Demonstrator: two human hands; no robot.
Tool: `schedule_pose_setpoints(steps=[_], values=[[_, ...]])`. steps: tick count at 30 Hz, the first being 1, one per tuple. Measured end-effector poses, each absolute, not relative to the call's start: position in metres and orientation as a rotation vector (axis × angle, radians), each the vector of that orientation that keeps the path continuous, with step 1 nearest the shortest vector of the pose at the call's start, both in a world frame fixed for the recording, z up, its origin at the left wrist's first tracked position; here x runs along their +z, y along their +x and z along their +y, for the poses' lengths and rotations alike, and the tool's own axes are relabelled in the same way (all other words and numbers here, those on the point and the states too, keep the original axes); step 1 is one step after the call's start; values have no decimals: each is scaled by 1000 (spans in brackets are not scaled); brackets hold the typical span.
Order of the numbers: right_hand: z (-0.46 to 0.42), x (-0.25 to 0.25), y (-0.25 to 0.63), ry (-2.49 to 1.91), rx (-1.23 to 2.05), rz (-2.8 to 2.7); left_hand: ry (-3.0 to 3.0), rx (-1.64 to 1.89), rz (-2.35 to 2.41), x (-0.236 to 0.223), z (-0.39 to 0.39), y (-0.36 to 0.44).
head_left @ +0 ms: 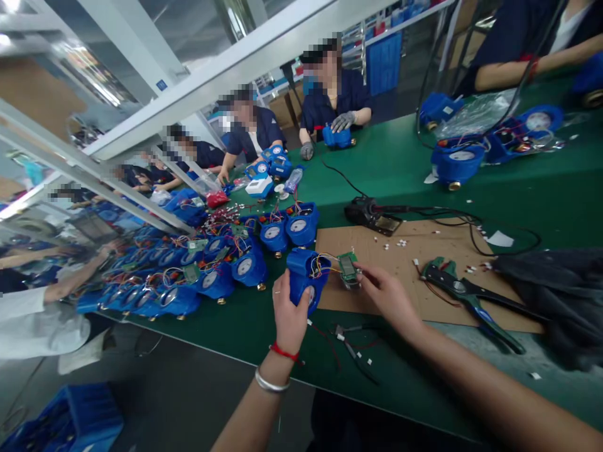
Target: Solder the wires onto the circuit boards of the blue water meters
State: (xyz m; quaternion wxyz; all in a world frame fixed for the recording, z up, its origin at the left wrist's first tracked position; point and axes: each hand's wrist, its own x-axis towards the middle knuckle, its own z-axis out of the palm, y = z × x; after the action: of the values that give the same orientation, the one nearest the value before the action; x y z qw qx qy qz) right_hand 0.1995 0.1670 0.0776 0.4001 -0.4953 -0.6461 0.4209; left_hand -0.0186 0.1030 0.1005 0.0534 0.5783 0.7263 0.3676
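Note:
My left hand (291, 311) is wrapped round a blue meter housing (301, 276) near the table's front edge; its round dial shows beside my thumb. Between finger and thumb, my right hand (389, 295) pinches the edge of a small green circuit board (347, 269) with a grey display. Thin coloured wires (325, 262) run from the open top of the housing to the board. Under the board lies a flat cardboard sheet (424, 251). Pliers with green-and-black handles (464, 292) rest on the cardboard, right of my right hand.
Rows of blue meters (164, 295) with loose wires fill the table's left side. A black device with a small screen (374, 216) and cables lies behind the cardboard. Dark cloth (556, 295) sits at right. Several co-workers sit across the table, one wearing grey gloves (343, 121).

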Motion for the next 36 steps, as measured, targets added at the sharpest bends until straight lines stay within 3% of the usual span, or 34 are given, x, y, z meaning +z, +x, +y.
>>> schedule_pose_setpoints(steps=[8, 36], values=[[164, 63, 204, -1369, 951, -1711, 1864, 1055, 2183, 75, 113, -16], [153, 76, 200, -1346, 780, -1850, 1956, 944, 2155, 71, 123, -33]])
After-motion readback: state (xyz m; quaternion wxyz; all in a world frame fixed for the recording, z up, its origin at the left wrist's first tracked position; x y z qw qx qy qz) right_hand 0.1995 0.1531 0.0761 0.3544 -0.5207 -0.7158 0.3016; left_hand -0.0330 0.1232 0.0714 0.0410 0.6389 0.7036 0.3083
